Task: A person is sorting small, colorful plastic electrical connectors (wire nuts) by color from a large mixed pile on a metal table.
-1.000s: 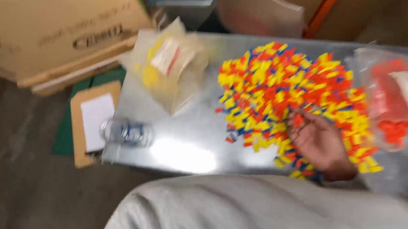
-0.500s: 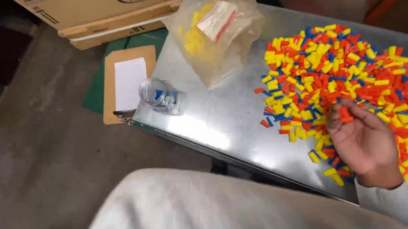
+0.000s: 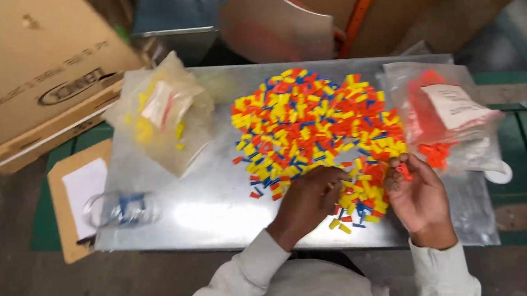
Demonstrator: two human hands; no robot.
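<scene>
Head view, looking straight down on a metal table (image 3: 176,214). Spread across its middle: a loose pile of small red, yellow and blue plastic pieces (image 3: 310,117). Left hand (image 3: 308,201) resting palm-down on the near edge of the pile, fingers (image 3: 332,175) curled in among the pieces; whether anything is pinched there, cannot tell. Right hand (image 3: 420,194) palm-up just beside the pile's right edge, fingers bent narrow around a few red pieces (image 3: 404,171). To the right, touching the pile's edge: a clear bag of red-orange pieces (image 3: 441,119) with a white label. To the left, apart from the pile: a clear bag of yellow pieces (image 3: 161,114), also labelled. Near the table's left front corner: a clear plastic cup (image 3: 124,208) lying on its side, something blue inside. Below on the floor: a brown clipboard with white paper (image 3: 80,196); leaning at the upper left, a large cardboard box (image 3: 33,64).

Risks as judged from here: pieces along the near fringe of the pile sit close to the table's front edge, so a sweep of the left hand could push some off onto the floor. Loosely cupped red pieces could slip back into the mix. Cup on its side could roll off the corner if nudged.
</scene>
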